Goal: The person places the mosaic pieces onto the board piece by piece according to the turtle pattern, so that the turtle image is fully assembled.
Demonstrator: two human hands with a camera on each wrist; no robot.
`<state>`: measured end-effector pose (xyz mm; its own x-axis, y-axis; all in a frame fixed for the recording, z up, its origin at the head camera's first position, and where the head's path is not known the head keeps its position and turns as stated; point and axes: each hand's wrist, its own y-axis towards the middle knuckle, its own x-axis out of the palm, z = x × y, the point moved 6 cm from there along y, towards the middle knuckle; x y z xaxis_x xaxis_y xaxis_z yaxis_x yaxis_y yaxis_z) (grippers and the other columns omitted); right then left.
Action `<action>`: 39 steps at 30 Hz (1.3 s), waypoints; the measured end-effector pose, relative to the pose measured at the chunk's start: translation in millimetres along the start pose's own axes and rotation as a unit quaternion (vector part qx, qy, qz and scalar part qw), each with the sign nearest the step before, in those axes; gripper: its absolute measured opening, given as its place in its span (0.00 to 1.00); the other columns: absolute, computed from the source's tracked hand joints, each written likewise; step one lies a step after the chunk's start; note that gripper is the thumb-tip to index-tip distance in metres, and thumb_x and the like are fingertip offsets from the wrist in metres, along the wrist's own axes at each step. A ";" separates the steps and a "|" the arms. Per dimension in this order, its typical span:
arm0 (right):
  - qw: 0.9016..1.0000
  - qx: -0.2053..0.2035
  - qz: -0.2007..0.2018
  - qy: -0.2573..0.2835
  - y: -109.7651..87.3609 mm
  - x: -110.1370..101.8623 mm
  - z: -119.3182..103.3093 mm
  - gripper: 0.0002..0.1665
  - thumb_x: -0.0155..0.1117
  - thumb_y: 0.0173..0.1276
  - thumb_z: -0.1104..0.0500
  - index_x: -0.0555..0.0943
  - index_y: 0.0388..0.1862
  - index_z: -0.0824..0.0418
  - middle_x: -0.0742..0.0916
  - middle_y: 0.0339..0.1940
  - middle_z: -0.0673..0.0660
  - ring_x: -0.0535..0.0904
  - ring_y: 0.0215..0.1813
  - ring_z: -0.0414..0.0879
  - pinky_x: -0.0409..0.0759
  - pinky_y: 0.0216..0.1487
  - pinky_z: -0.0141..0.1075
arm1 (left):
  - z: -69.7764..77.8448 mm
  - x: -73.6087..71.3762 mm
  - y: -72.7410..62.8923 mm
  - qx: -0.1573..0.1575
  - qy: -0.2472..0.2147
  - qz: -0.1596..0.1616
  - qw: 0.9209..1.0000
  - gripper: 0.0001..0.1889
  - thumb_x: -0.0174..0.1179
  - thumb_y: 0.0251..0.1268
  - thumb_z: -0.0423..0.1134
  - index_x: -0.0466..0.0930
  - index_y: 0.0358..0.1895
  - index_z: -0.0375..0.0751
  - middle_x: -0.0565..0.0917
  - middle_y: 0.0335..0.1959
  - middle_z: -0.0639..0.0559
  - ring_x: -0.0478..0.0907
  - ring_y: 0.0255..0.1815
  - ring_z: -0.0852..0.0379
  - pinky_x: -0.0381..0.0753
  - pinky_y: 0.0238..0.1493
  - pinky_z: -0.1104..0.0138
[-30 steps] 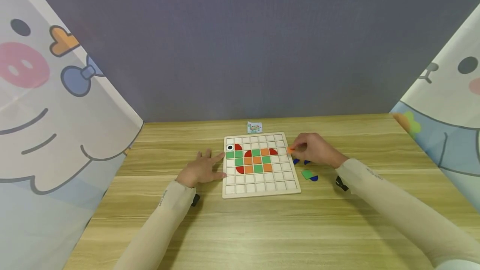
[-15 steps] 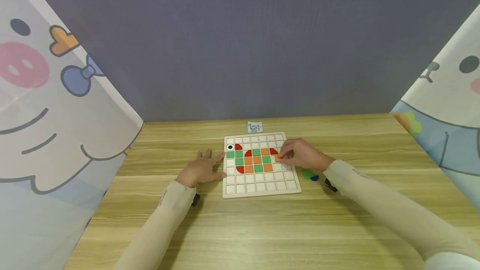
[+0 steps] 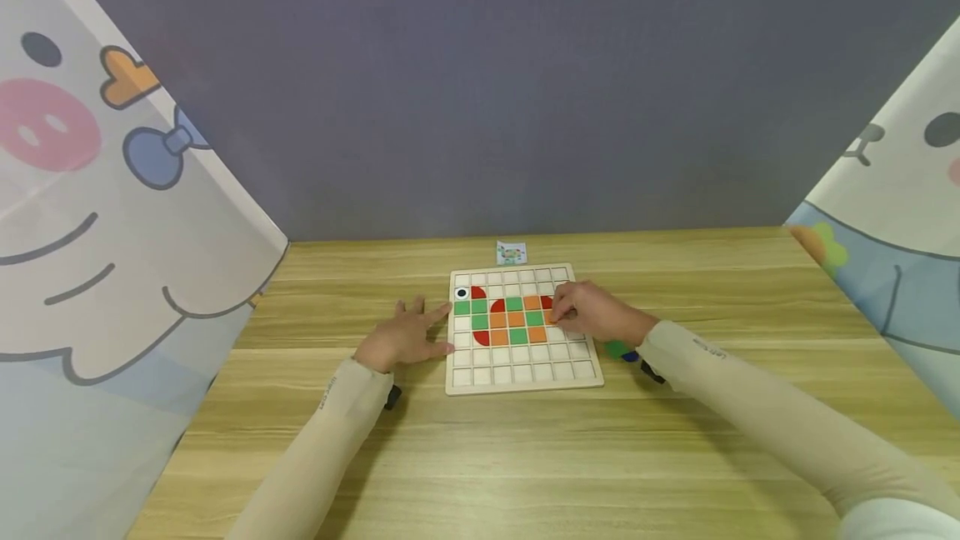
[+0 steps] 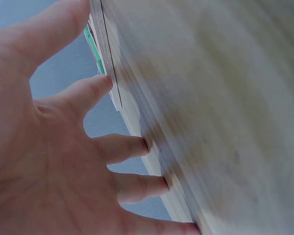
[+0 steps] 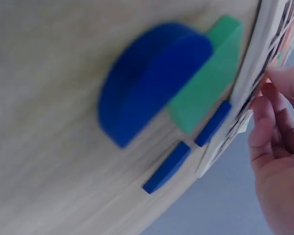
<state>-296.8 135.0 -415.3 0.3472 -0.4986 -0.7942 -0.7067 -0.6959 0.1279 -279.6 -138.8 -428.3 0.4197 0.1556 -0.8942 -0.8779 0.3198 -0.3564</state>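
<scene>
A wooden grid board (image 3: 525,375) lies on the table, with green, orange and red tiles set in its cells and one white tile with a black dot (image 3: 461,293). My left hand (image 3: 405,338) spreads its fingers at the board's left edge; in the left wrist view its index fingertip (image 4: 108,83) touches the edge and other fingertips rest on the table. Over the board's right side, my right hand (image 3: 592,311) pinches an orange square tile (image 3: 551,317) at a cell right of a green tile. The hand hides part of a red quarter-round tile (image 3: 547,302) above it.
Right of the board lie a green tile (image 5: 206,83), a blue half-round piece (image 5: 152,78) and two smaller blue pieces (image 5: 166,167). A small picture card (image 3: 512,253) lies behind the board. A grey partition (image 3: 525,107) stands at the table's back.
My right hand has carried the orange square tile leftward from beside the board's right edge down to a cell beside the green tile. The left hand has stayed in place.
</scene>
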 end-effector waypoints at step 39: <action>0.996 0.052 0.015 -0.071 -94.8 -20.6 7.8 0.10 0.74 0.54 0.63 0.87 0.37 0.57 0.81 0.41 0.47 0.78 0.42 0.45 0.79 0.42 0.39 | -1.0 0.3 0.2 0.003 -0.012 -0.005 1.000 0.40 0.57 0.62 0.60 0.50 0.75 0.61 0.44 0.73 0.30 0.40 0.68 0.23 0.61 0.50 0.30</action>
<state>-241.7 215.3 -415.7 0.2395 -0.4351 -0.8680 -0.7778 -0.6211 0.0967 -279.8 -139.6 -428.9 0.4330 0.1752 -0.8842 -0.8727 0.3271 -0.3626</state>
